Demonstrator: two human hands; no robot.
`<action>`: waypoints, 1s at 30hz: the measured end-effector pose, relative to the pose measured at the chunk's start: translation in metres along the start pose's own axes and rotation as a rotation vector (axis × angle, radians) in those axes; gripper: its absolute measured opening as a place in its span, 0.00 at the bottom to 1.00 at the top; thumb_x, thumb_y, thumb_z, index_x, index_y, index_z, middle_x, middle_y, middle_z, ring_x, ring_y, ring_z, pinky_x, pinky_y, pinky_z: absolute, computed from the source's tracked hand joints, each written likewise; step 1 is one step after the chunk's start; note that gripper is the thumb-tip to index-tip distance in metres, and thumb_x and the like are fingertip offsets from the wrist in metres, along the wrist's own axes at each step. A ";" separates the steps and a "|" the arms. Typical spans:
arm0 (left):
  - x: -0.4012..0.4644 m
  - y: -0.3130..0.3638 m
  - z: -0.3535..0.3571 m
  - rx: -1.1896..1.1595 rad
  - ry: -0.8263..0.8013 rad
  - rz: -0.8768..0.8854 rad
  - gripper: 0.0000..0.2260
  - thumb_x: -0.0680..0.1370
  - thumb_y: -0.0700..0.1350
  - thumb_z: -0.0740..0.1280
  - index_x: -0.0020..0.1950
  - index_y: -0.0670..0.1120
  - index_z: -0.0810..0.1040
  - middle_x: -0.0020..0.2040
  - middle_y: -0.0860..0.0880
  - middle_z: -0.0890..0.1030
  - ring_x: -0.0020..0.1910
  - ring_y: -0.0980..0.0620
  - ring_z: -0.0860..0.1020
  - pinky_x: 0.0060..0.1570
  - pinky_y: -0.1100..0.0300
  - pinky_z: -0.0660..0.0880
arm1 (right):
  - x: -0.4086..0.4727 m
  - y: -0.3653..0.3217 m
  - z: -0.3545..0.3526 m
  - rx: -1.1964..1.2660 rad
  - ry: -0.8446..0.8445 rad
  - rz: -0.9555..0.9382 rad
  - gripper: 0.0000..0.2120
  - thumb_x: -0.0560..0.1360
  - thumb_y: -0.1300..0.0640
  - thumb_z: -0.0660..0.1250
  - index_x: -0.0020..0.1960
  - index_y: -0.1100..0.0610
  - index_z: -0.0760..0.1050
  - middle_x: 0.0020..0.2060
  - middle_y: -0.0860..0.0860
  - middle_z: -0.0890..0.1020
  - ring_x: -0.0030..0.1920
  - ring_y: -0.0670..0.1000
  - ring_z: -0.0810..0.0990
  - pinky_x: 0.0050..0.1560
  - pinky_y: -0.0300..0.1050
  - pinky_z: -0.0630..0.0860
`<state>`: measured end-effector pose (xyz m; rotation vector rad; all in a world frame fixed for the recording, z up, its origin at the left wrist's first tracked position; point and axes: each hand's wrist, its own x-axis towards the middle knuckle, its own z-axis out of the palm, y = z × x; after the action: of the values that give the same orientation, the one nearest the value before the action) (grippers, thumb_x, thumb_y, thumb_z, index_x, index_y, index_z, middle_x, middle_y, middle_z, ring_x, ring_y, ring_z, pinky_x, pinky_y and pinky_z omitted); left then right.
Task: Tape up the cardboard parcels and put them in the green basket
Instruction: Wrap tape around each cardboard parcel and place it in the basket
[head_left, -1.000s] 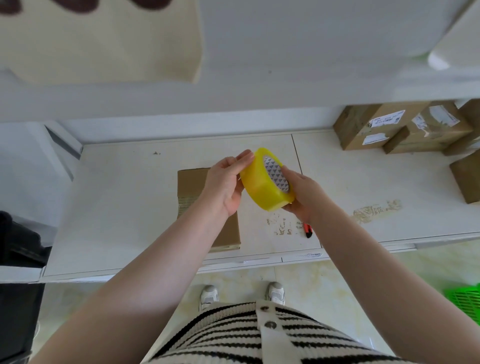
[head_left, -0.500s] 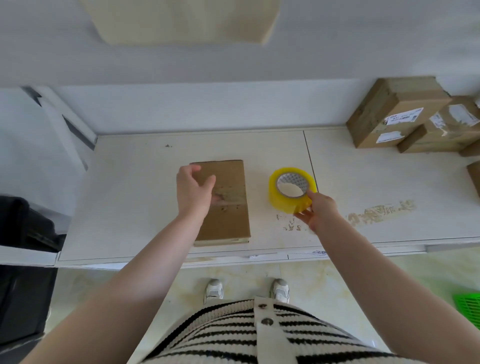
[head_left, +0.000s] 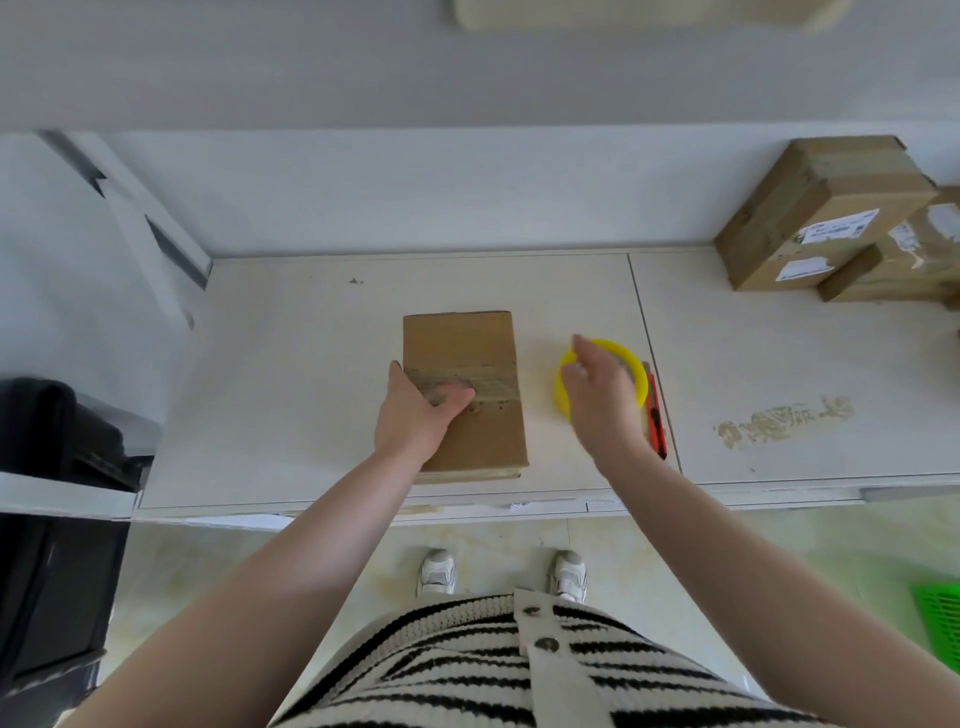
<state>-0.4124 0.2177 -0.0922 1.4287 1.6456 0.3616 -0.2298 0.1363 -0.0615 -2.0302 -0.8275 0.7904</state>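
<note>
A flat brown cardboard parcel (head_left: 467, 358) lies on the white table (head_left: 291, 364), a strip of clear tape across its middle. My left hand (head_left: 415, 415) rests on the parcel's left side, its fingers pressing on the tape strip. To the right lies the yellow tape roll (head_left: 631, 358), flat on the table. My right hand (head_left: 602, 400) hovers over the roll with relaxed fingers, blurred, holding nothing. A corner of the green basket (head_left: 940, 623) shows on the floor at the far right.
A red utility knife (head_left: 657, 421) lies just right of the tape roll. Several taped cardboard parcels (head_left: 826, 208) are stacked at the back right of the table. A black bin (head_left: 47, 519) stands at the left. A glue stain (head_left: 784, 421) marks the table.
The tape roll went from both hands down onto the table. My right hand let go of it and lifted. My left hand moved onto the parcel and presses the tape strip.
</note>
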 end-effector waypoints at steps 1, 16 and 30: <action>0.000 0.000 0.000 0.002 0.000 0.005 0.31 0.71 0.59 0.75 0.66 0.48 0.65 0.59 0.51 0.78 0.54 0.46 0.80 0.49 0.52 0.77 | -0.005 -0.005 0.010 -0.027 -0.076 -0.005 0.22 0.82 0.56 0.59 0.76 0.56 0.64 0.70 0.51 0.72 0.69 0.51 0.70 0.67 0.42 0.68; 0.001 -0.007 0.005 0.103 0.060 0.062 0.41 0.66 0.62 0.77 0.71 0.49 0.62 0.60 0.51 0.79 0.56 0.44 0.80 0.48 0.53 0.75 | -0.001 0.002 0.075 -0.096 -0.144 0.124 0.12 0.84 0.52 0.54 0.54 0.56 0.75 0.42 0.48 0.77 0.43 0.52 0.73 0.36 0.43 0.62; 0.008 -0.006 0.009 0.138 0.043 -0.010 0.25 0.77 0.62 0.67 0.63 0.46 0.67 0.57 0.48 0.79 0.55 0.42 0.79 0.43 0.55 0.70 | 0.000 0.010 0.077 -0.038 -0.168 0.143 0.17 0.84 0.49 0.51 0.52 0.58 0.74 0.40 0.49 0.77 0.39 0.48 0.75 0.36 0.42 0.66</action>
<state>-0.4087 0.2209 -0.1045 1.5234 1.7404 0.2794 -0.2856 0.1648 -0.1077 -2.0951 -0.8024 1.0444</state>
